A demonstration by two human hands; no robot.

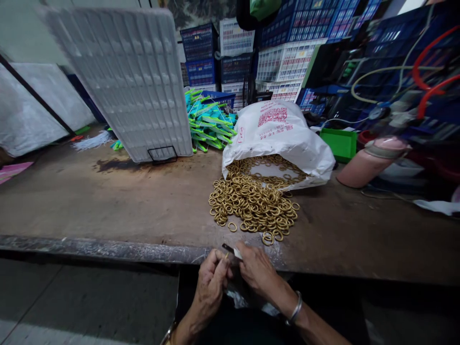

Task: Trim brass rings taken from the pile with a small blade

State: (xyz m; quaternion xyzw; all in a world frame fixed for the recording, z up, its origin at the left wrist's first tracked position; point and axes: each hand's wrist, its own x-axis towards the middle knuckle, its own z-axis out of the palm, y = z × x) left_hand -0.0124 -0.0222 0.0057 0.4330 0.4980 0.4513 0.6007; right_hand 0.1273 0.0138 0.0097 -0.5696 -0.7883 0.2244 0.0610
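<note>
Grip: left hand [212, 282], low centre of the frame at the table's near edge, fingers curled and pinching something small and yellowish at the fingertips, too small to identify with certainty; right hand [257, 268], just beside it and touching it at the fingertips, closed around a thin flat strip [232, 250] with a dark end and a pale end, which pokes out up and to the left above the knuckles. A metal bangle [295, 309] sits on the right wrist, lower centre-right. Crumpled clear plastic [237, 297] shows between and below the two hands. Directly above the hands, centre of the frame: a heap of brass-coloured rings [253, 203], loosely spread on the wooden table [108, 201], the nearest rings close to the right hand but apart from it. The heap spills from the open mouth of a white sack [283, 134] lying on its side, printed with red characters, centre to centre-right. Upper left: a large white moulded tray [129, 81], leaning tilted, with a small black wire stand [162, 154] at its lower edge. Behind the tray's right edge, upper centre: a pile of teal and green cards [208, 122]. Right of the sack: a green box [339, 143] and a pink cylinder [362, 165] lying tilted. Top centre and right: stacked blue and white crates [287, 62]. Far right: red and pale hoses [427, 62], blurred. A dark stain [111, 165] marks the table under the tray.
</note>
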